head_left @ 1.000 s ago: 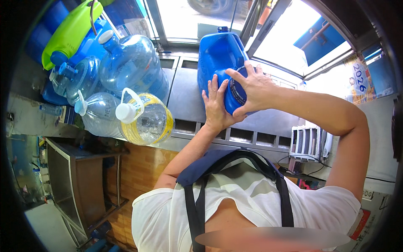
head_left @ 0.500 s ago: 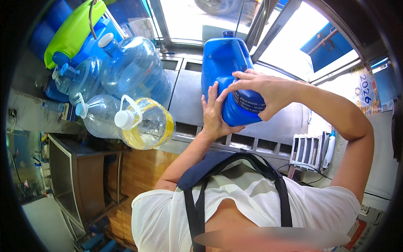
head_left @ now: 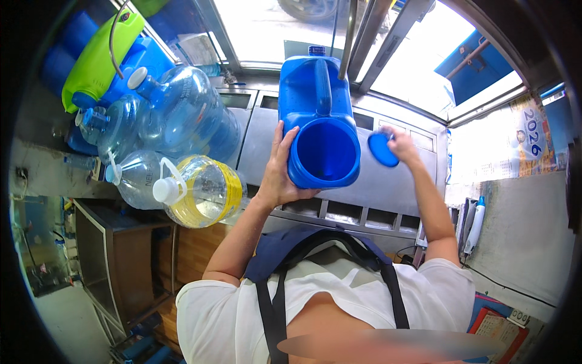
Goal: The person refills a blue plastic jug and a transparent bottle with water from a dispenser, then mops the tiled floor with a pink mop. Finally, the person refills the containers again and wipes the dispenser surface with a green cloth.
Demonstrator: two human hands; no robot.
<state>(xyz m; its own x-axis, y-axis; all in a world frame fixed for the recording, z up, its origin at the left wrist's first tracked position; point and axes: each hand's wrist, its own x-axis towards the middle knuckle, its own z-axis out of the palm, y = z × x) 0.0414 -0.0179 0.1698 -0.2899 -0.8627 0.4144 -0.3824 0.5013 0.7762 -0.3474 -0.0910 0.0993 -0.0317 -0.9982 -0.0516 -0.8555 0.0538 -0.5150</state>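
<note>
One blue jug (head_left: 310,115) is over the metal counter (head_left: 388,194), its wide round mouth (head_left: 327,148) uncovered and turned toward the camera; whether its whole base rests on the metal I cannot tell. The left hand (head_left: 280,175) is clasped on the jug's left side, close to that opening, with the fingers (head_left: 277,141) laid along its surface. The right hand (head_left: 401,147), well apart from the left and somewhat blurred, pinches a round blue lid (head_left: 382,150) by its edge, off to the right of the jug and not touching it. Beyond the mouth come the moulded handle (head_left: 323,88) and, at the far end, a small cap (head_left: 316,51). On the left, a clear bottle with a yellow band (head_left: 209,194) is nearest the left hand, beside another clear bottle with a pale blue cap (head_left: 142,182), a large blue-tinted bottle (head_left: 182,112) behind them and a green container (head_left: 103,64) farther back
</note>
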